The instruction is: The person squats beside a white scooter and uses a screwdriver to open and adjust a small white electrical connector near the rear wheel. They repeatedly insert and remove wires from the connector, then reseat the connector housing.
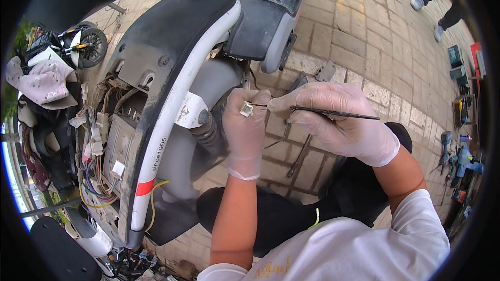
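My left hand (pixel 244 130), in a clear glove, is closed with its fingertips pinching a small white piece (pixel 246 108) that looks like a plug connector. A thin dark line runs from it to my right hand (pixel 341 122), also gloved, whose thumb and fingers are pinched together. Along that hand lies a slim black strand (pixel 336 112), its tail sticking out past the knuckles; whether it is a cable or a thin tool, I cannot tell. Both hands are beside the white-and-black scooter (pixel 177 88), close to its grey wheel cover (pixel 179 164).
Colored wires (pixel 101 192) and connectors hang from the scooter's opened left side. A parked motorbike (pixel 86 44) stands at the far left. Power tools (pixel 461 161) and boxes line the right edge. Another person's legs (pixel 440 2) show at the top right. A dark rod (pixel 299 156) lies on the paving.
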